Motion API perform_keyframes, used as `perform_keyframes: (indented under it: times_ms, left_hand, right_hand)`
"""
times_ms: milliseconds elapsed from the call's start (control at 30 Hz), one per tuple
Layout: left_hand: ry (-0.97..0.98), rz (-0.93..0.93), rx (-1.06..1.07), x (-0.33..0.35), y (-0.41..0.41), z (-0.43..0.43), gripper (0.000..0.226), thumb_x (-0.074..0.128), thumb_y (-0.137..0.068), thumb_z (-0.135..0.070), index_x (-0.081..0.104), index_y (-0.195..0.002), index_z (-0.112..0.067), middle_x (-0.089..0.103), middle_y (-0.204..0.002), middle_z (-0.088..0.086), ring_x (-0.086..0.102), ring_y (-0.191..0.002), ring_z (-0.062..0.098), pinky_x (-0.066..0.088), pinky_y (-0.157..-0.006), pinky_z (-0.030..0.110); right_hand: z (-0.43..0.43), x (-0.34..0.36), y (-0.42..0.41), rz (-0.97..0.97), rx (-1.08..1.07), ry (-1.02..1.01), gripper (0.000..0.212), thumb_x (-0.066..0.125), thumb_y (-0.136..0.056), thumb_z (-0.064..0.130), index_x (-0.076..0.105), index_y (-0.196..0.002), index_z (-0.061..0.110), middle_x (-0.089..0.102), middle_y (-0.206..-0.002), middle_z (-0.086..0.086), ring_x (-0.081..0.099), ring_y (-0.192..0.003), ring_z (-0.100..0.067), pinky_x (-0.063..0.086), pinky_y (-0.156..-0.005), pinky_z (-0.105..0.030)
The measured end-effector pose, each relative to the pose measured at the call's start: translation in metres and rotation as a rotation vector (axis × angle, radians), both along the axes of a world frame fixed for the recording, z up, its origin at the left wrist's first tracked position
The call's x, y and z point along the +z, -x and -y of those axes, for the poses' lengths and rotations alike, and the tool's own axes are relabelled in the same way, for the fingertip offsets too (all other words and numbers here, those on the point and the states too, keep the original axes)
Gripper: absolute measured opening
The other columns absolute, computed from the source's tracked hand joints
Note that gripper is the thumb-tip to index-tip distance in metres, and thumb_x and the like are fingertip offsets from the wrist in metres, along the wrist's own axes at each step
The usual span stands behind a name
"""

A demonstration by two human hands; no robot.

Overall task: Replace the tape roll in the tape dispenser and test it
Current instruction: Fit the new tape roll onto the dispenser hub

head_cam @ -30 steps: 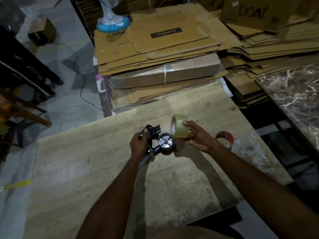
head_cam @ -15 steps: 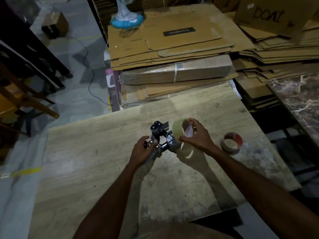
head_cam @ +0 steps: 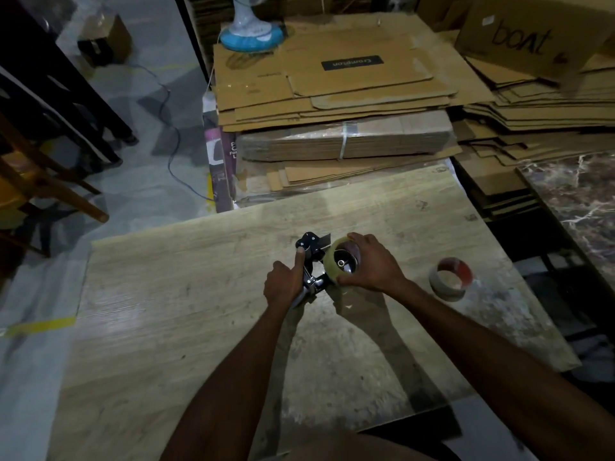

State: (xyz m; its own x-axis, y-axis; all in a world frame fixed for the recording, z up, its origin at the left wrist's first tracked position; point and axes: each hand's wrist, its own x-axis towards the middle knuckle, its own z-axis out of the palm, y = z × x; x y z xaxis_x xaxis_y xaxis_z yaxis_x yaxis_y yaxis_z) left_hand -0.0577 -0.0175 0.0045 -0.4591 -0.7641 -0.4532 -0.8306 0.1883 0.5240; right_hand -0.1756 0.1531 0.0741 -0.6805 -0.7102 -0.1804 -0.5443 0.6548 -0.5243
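A black and metal tape dispenser (head_cam: pixel 311 261) lies on the wooden table (head_cam: pixel 166 311). My left hand (head_cam: pixel 284 282) grips its handle, thumb stretched up along the frame. A clear, yellowish tape roll (head_cam: pixel 334 262) sits around the dispenser's shiny metal hub (head_cam: pixel 344 263). My right hand (head_cam: pixel 371 264) is wrapped over the roll from the right, fingers curled on its far rim. A nearly used-up roll (head_cam: pixel 451 277) with a grey core and a red inner side lies flat on the table to the right of my right wrist.
Flattened cardboard boxes (head_cam: pixel 332 104) are stacked high behind the table's far edge, with a blue fan base (head_cam: pixel 251 36) on top. A dark marble slab (head_cam: pixel 579 207) stands at the right. Wooden chair legs (head_cam: pixel 50 181) and a cable lie on the floor at the left.
My right hand has brought the clear roll down from above the dispenser and set it over the hub. My left hand has shifted its grip along the handle. The view has moved slightly.
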Motion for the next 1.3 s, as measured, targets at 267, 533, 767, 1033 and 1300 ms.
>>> perform_keyframes:
  times_ms: [267, 533, 767, 1033, 1300]
  left_hand:
    - [-0.062, 0.023, 0.122, -0.005, 0.015, 0.006, 0.121, 0.027, -0.071, -0.103, 0.060, -0.129, -0.002, 0.069, -0.121, 0.020, 0.068, -0.102, 0.039, 0.055, -0.081, 0.041]
    - [-0.102, -0.029, 0.148, -0.002, 0.023, 0.006, 0.110, 0.044, -0.080, -0.092, 0.051, -0.139, -0.001, 0.062, -0.135, 0.022, 0.063, -0.118, 0.040, 0.048, -0.082, 0.040]
    - [-0.083, -0.080, 0.204, 0.002, 0.022, 0.000, 0.109, 0.046, -0.074, -0.095, 0.048, -0.136, -0.006, 0.063, -0.130, 0.021, 0.065, -0.114, 0.040, 0.054, -0.080, 0.041]
    - [-0.095, -0.064, 0.190, 0.005, 0.024, 0.001, 0.108, 0.046, -0.078, -0.093, 0.045, -0.139, -0.004, 0.061, -0.134, 0.023, 0.062, -0.118, 0.041, 0.056, -0.093, 0.050]
    - [-0.090, -0.052, 0.178, 0.006, 0.024, 0.000, 0.112, 0.043, -0.076, -0.095, 0.045, -0.142, -0.004, 0.059, -0.137, 0.024, 0.061, -0.121, 0.042, 0.055, -0.095, 0.050]
  right_hand:
    - [0.017, -0.015, 0.009, -0.038, 0.051, -0.179, 0.114, 0.075, -0.040, 0.072, 0.043, -0.138, 0.023, 0.052, -0.130, -0.003, 0.056, -0.110, -0.023, 0.049, -0.081, -0.032]
    - [0.023, -0.009, 0.014, -0.067, 0.097, -0.171, 0.116, 0.088, -0.048, 0.053, 0.038, -0.147, 0.020, 0.061, -0.120, -0.010, 0.061, -0.105, -0.027, 0.048, -0.080, -0.028]
    - [0.031, -0.003, 0.018, -0.106, 0.183, -0.239, 0.096, 0.091, -0.047, 0.049, 0.050, -0.130, 0.020, 0.065, -0.107, -0.008, 0.059, -0.086, -0.022, 0.039, -0.065, -0.025]
    - [0.028, -0.008, 0.018, -0.128, 0.206, -0.235, 0.093, 0.089, -0.052, 0.047, 0.048, -0.129, 0.017, 0.062, -0.107, -0.010, 0.056, -0.085, -0.022, 0.040, -0.066, -0.026]
    - [0.031, -0.012, 0.011, -0.122, 0.161, -0.207, 0.090, 0.085, -0.056, 0.055, 0.045, -0.126, 0.016, 0.060, -0.109, -0.011, 0.061, -0.093, -0.027, 0.049, -0.073, -0.031]
